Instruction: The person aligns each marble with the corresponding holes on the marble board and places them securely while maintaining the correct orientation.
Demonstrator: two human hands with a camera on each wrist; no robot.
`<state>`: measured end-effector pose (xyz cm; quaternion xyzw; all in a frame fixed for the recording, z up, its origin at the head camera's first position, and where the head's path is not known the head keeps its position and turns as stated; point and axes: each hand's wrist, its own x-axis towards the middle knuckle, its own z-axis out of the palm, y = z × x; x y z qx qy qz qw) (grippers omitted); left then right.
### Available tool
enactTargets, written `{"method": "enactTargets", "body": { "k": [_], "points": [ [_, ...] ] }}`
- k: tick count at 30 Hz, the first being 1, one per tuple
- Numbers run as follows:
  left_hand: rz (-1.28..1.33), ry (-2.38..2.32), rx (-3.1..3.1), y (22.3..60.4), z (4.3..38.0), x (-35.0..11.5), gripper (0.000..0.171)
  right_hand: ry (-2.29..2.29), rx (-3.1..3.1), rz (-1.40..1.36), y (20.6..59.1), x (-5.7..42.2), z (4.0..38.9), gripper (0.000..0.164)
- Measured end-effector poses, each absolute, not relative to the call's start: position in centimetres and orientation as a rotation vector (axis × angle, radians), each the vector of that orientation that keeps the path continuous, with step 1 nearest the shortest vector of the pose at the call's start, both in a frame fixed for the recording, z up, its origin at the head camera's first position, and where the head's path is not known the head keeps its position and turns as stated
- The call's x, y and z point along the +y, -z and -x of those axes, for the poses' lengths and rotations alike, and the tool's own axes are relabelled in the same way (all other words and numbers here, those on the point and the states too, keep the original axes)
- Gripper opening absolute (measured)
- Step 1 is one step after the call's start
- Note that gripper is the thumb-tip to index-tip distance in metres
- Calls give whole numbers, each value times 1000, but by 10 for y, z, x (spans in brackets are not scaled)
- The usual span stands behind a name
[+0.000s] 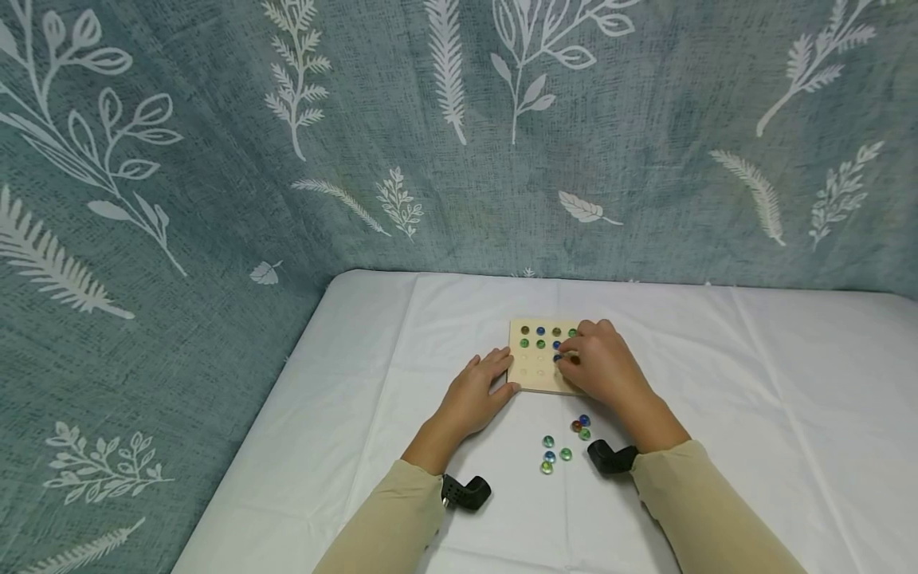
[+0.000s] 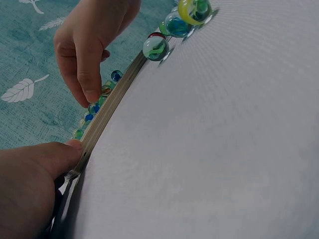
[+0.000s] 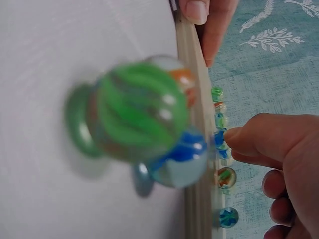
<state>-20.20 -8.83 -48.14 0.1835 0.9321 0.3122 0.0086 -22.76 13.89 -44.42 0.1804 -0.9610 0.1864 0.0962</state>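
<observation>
A square wooden board [image 1: 532, 383] with rows of round hollows lies flat on the white table, its far rows filled with green, blue and amber glass marbles. My left hand [image 1: 475, 392] grips its near left corner, thumb [image 2: 67, 154] along the near edge, other fingers by the left side. Over the board's right part, my right hand [image 1: 606, 363] pinches a blue marble [image 3: 220, 138] between thumb and forefinger, right at the third row. The remaining fingers are curled, and this hand hides the board's right side in the head view.
Loose marbles lie on the table in front of the board: one cluster with a red-brown marble [image 1: 577, 426], another with a yellow-green marble [image 1: 547, 468]. A white cloth [image 1: 344, 399] covers the table. Patterned blue-green fabric [image 1: 488, 207] hangs behind and at the left.
</observation>
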Motion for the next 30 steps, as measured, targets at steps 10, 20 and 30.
{"method": "enactTargets", "body": {
  "k": [10,20,30],
  "points": [
    [-577,-974,2915,483,202,-88,56,-662,-2870,-488,434,147,219,20],
    [-578,-992,2912,482,201,-87,56,-826,-2879,-433,427,160,205,22],
    [-576,-956,2918,480,201,-87,57,-986,-2813,-443,430,176,191,16]
  ]
}}
